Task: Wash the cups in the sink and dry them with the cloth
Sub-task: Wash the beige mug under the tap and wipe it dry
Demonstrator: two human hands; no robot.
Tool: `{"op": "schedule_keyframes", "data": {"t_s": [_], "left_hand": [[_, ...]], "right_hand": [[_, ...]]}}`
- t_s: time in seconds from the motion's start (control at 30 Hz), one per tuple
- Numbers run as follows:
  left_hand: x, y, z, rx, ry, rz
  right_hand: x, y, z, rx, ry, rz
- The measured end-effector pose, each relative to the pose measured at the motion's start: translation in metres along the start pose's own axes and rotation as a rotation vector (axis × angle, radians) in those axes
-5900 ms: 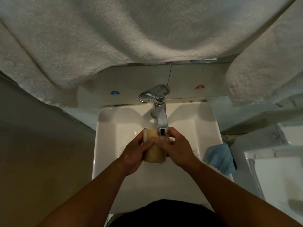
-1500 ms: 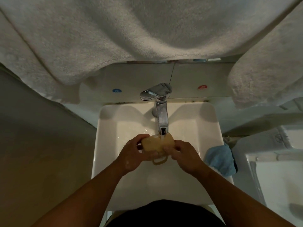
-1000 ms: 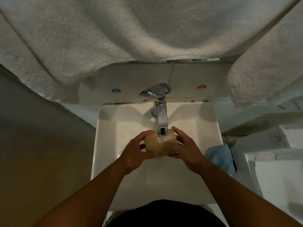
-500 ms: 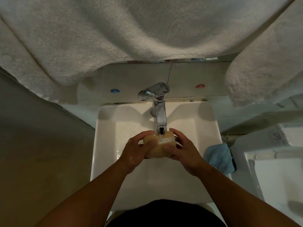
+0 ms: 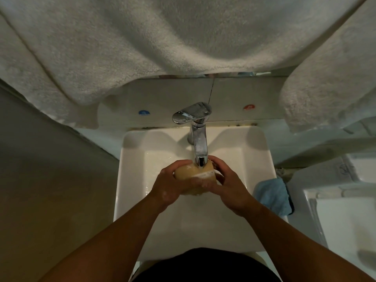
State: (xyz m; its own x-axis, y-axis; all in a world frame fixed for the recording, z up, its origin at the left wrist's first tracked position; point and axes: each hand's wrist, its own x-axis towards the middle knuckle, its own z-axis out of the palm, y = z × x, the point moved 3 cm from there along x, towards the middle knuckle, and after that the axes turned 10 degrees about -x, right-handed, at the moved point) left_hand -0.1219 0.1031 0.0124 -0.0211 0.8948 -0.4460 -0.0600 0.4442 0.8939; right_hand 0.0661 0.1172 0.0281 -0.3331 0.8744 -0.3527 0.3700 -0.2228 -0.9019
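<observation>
A tan cup (image 5: pixel 190 172) lies on its side under the spout of the chrome tap (image 5: pixel 198 139), over the white sink (image 5: pixel 132 159). My left hand (image 5: pixel 173 184) grips the cup from the left, fingers curled over its top. My right hand (image 5: pixel 227 184) grips it from the right, thumb on its side and fingers wrapped round the rim end. White foam shows on the cup near the rim. A blue cloth (image 5: pixel 272 193) lies on the sink's right edge.
Grey-white towels (image 5: pixel 162 37) hang overhead and at the right (image 5: pixel 325 78), close above the tap. A white fixture (image 5: pixel 341 210) stands at the right. A dark floor lies left of the sink.
The cup has been turned in both hands under the tap: its handle pointed toward me earlier, and is now hidden. Both hands stay on it in about the same place.
</observation>
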Motion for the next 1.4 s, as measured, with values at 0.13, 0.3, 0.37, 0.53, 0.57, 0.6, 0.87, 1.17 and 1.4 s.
{"op": "schedule_keyframes", "data": {"t_s": [0.13, 0.3, 0.37, 0.53, 0.57, 0.6, 0.87, 1.17, 1.4], "left_hand": [[0.000, 0.004, -0.002, -0.063, 0.053, -0.016], [-0.006, 0.004, -0.001, -0.044, -0.014, -0.006], [-0.008, 0.001, -0.002, -0.136, 0.019, -0.038], [-0.012, -0.003, -0.005, -0.048, 0.045, 0.000], [-0.013, -0.003, -0.006, -0.054, 0.045, -0.004], [-0.013, -0.004, -0.007, -0.063, 0.046, -0.006], [-0.013, -0.015, -0.012, -0.047, 0.068, -0.026], [-0.009, -0.013, -0.011, 0.155, 0.013, 0.080], [-0.010, -0.009, -0.001, -0.088, 0.088, -0.052]], "right_hand": [[0.001, 0.004, -0.001, -0.016, -0.011, -0.006], [0.003, 0.001, -0.001, -0.083, -0.009, -0.051], [0.006, 0.002, -0.001, -0.178, 0.085, -0.066], [0.006, 0.001, 0.011, -0.293, 0.223, 0.006], [0.006, 0.002, 0.012, -0.273, 0.225, 0.021], [0.006, 0.003, 0.012, -0.228, 0.227, 0.033], [0.005, 0.003, 0.013, -0.107, 0.173, 0.048], [0.001, -0.002, 0.011, 0.175, 0.116, 0.185], [-0.006, 0.004, 0.016, 0.217, 0.088, 0.137]]}}
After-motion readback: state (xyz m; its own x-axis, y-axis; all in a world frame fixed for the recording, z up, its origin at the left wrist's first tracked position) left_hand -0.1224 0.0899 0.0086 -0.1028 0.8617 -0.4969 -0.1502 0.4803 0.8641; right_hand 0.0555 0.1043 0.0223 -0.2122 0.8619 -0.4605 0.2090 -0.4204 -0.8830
